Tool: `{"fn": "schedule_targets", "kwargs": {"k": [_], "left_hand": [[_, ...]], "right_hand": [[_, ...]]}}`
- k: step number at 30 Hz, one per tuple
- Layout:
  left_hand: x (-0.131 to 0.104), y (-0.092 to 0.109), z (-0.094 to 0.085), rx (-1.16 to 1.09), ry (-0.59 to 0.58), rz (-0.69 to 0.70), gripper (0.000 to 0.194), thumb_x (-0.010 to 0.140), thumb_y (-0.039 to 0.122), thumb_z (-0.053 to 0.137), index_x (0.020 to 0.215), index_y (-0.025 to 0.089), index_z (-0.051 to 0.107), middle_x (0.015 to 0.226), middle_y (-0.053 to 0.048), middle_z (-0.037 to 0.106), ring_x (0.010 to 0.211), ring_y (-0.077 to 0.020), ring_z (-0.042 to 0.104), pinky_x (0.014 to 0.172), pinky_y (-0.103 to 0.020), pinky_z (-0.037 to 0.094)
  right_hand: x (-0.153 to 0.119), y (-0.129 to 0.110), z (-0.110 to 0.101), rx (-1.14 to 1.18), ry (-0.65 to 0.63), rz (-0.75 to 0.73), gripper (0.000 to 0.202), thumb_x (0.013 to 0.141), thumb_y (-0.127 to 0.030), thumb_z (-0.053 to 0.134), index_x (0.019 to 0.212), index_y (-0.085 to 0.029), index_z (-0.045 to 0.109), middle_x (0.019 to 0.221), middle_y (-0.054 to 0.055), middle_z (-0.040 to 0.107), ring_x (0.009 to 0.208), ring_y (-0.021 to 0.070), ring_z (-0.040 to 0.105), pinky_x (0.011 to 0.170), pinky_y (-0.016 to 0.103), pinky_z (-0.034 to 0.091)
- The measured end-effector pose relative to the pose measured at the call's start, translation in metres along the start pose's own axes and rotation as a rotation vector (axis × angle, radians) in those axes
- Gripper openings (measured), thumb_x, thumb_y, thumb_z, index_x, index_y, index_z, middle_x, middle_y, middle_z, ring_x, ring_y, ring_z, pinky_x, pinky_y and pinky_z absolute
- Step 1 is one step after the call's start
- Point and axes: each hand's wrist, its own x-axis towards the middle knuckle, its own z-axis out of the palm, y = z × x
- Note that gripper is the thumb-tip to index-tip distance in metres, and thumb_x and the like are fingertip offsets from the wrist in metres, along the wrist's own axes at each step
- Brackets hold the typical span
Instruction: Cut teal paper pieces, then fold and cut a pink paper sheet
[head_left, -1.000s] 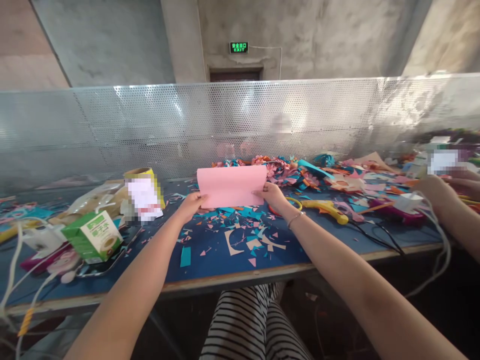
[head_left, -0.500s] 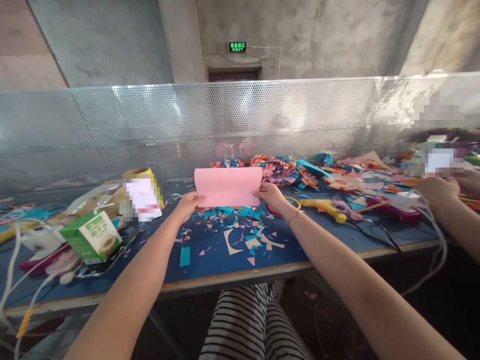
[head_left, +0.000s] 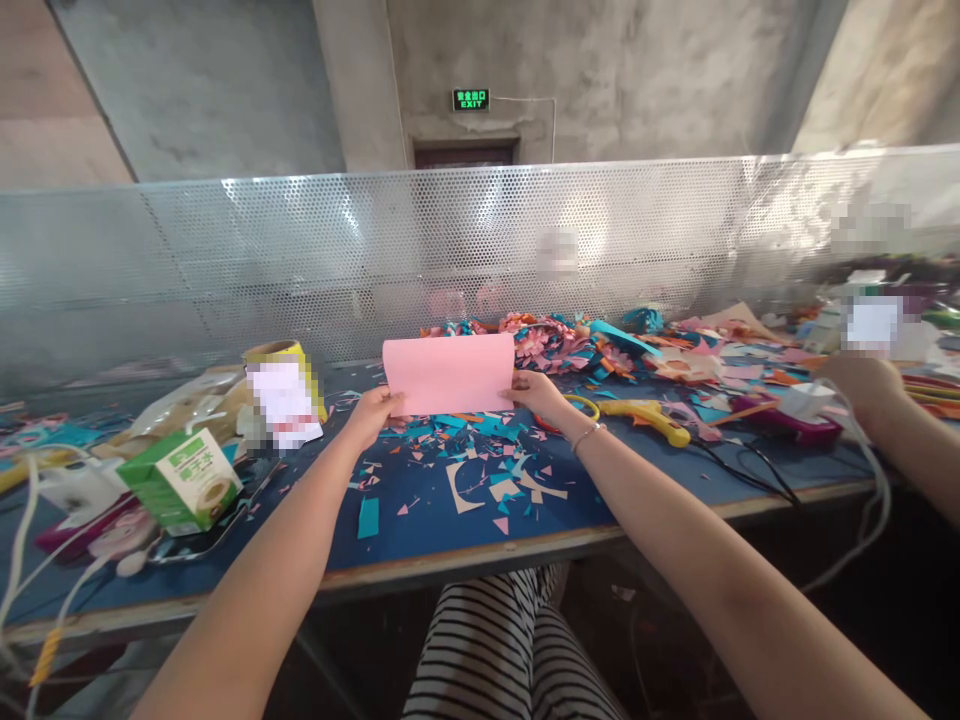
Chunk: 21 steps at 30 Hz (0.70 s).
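Leftward from the right hand [head_left: 541, 398] stretches pink paper [head_left: 450, 374].

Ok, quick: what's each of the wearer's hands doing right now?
Left hand: closed on the left edge of the pink sheet.
Right hand: closed on its right edge.

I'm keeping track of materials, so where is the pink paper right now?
In the head view, the pink paper is just left of centre, held between the left hand and the right hand, with coloured scraps below it.
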Motion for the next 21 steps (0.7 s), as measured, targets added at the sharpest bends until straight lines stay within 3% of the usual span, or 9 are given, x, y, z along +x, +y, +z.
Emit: {"fn": "schedule_targets", "kwargs": {"k": [13,21], "left_hand": [[-0.001,0.000,0.000,0.000,0.003,-0.018,0.032,0.074,0.035,0.064,0.096,0.012,0.057,0.064,-0.001,0.062,0.050,-0.0122,0.059,0.050,-0.025,0.049],[-0.001,0.001,-0.005,-0.104,-0.078,0.005,0.031,0.063,0.022,0.074,0.089,0.010,0.061,0.072,-0.005,0.066,0.060,-0.0114,0.062,0.063,-0.024,0.051]], "right_hand": [[-0.008,-0.013,0.002,-0.086,0.023,-0.034,0.031,0.053,-0.032,0.075,0.075,-0.017,0.058,0.068,0.000,0.062,0.059,0.0127,0.055,0.048,0.025,0.048],[-0.006,-0.014,0.001,-0.039,0.058,-0.033,0.030,0.050,-0.028,0.077,0.073,-0.019,0.060,0.067,0.000,0.062,0.060,0.0132,0.055,0.044,0.023,0.052]]}}
